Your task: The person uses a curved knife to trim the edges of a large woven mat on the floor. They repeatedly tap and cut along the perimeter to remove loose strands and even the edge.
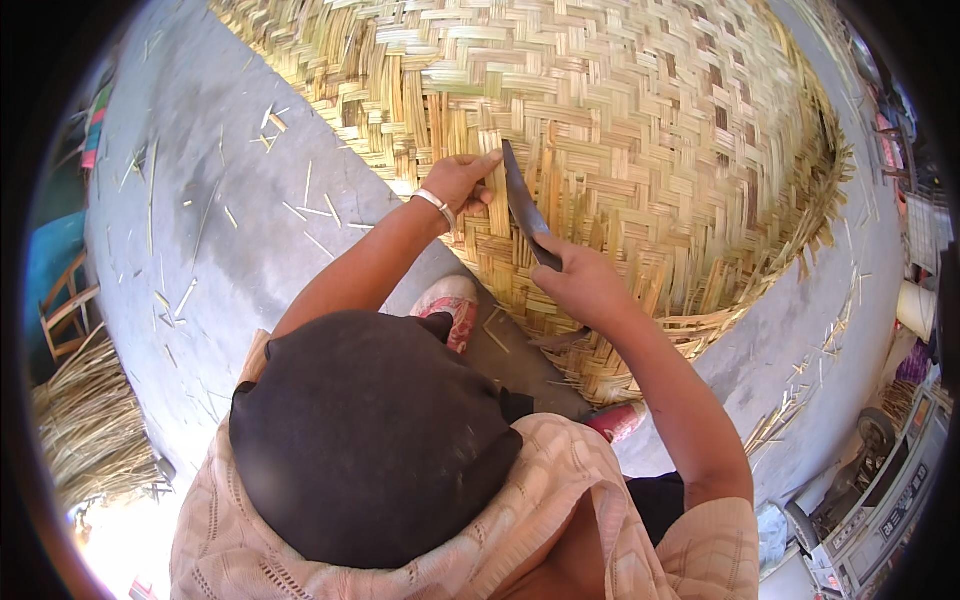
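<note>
Currently right hand (585,285) has its fingers closed around the handle of a dark flat blade (525,205); blade points up and away, tip against the loose strips at the near edge of the large woven bamboo mat (620,110). Left hand (462,182) rests on the weave just left of the blade, fingers curled and pinching a strip, white bracelet (436,205) on the wrist. Mat lies on grey concrete floor (215,260), frayed unwoven ends sticking out along its lower rim. Pink sandal (448,305) sits at the mat's near edge, below the left hand. Cut bamboo slivers (300,205) scattered on the floor left of the mat. Bundle of dry straw (85,420) far left, well apart
</note>
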Motion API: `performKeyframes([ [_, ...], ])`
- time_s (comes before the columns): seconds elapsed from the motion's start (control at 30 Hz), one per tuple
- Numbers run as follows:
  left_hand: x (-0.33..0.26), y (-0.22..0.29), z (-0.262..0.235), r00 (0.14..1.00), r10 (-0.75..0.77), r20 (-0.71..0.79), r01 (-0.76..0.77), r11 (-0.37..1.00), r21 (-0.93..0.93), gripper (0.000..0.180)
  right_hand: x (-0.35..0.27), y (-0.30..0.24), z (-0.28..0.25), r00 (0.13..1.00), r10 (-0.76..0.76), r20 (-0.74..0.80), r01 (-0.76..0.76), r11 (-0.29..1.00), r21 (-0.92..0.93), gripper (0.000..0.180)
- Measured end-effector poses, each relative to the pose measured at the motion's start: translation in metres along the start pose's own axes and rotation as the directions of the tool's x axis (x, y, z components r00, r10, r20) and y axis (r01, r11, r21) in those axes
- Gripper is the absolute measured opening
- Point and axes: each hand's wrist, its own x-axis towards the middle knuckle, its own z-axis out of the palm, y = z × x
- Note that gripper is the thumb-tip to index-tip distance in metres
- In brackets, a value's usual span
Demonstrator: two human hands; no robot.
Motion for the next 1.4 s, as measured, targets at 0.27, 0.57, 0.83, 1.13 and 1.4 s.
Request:
performKeyframes([
  [0.27, 0.002, 0.011, 0.006, 0.997, -0.070, -0.043, 0.073, 0.994, 0.077, 0.028, 0.013, 0.001, 0.022, 0.993, 0.087, -0.083, -0.102, 0.975, -0.196, 0.057],
  [0.57, 0.006, 0.004, -0.002, 0.924, -0.382, 0.013, 0.382, 0.922, -0.054, 0.019, 0.026, 0.012, 0.029, 0.990, 0.039, -0.134, -0.065, 0.978, -0.199, 0.058],
  [0.83, 0.014, 0.011, 0.013, 0.968, -0.129, -0.214, 0.189, 0.938, 0.291, 0.035, 0.020, 0.001, 0.023, 0.996, 0.021, -0.091, -0.047, 0.953, -0.298, 0.058],
  [1.13, 0.001, 0.006, 0.006, 0.939, 0.344, -0.024, -0.012, 0.103, 0.995, 0.065, -0.012, -0.012, 0.022, 0.995, 0.097, 0.033, -0.069, 0.876, -0.477, 0.057],
  [1.4, 0.004, 0.000, 0.008, 0.912, 0.408, -0.049, -0.047, 0.223, 0.974, 0.057, -0.106, 0.049, -0.064, 0.963, -0.200, 0.180, 0.220, 0.971, -0.094, 0.059],
])
